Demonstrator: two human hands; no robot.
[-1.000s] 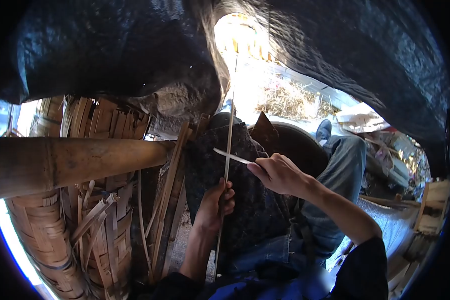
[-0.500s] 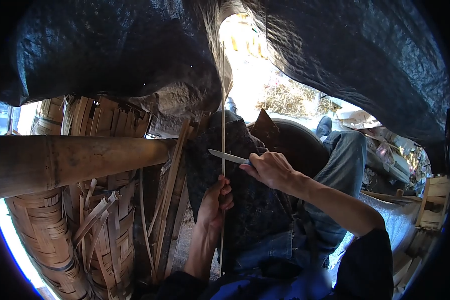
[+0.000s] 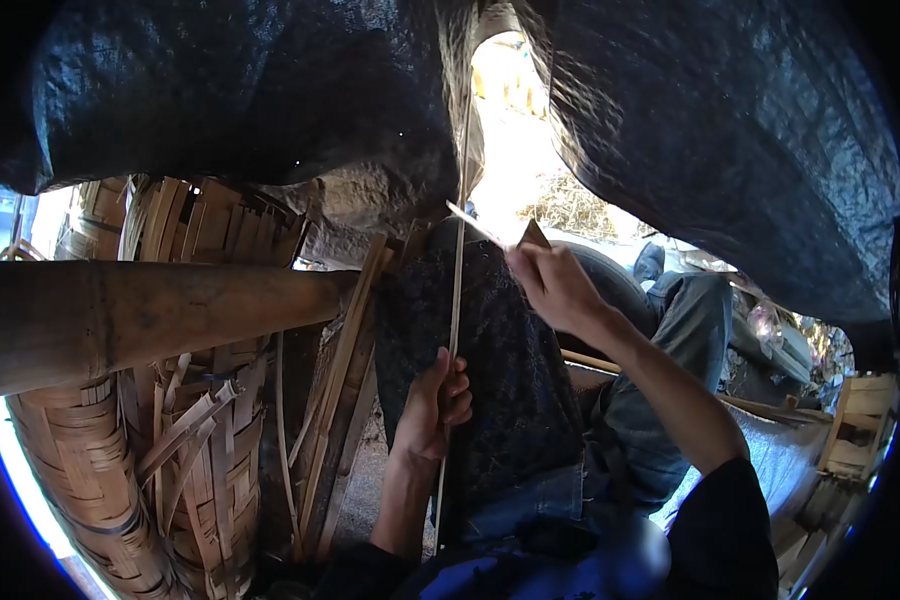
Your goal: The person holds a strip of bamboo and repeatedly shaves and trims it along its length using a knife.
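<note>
A long thin bamboo strip (image 3: pixel 457 290) runs nearly upright through the middle of the head view. My left hand (image 3: pixel 435 405) is closed around its lower part, thumb and fingers wrapped on it. My right hand (image 3: pixel 560 285) grips a knife (image 3: pixel 477 223) by the handle, which the fingers hide. The blade points up and left and crosses the strip well above my left hand. Whether the edge touches the strip I cannot tell. Under both hands a dark cloth (image 3: pixel 505 370) covers my leg.
A thick bamboo pole (image 3: pixel 160 325) juts in from the left. Woven bamboo baskets (image 3: pixel 80 460) and split strips (image 3: pixel 340 390) stand beside and below it. Black plastic sheeting (image 3: pixel 730 130) hangs overhead, with a bright gap at the centre. At the right is a wooden crate (image 3: pixel 855 425).
My right hand has moved the knife up along the strip, away from my left hand, and the blade has turned. My left hand keeps its hold. The strip leans slightly more right at the top.
</note>
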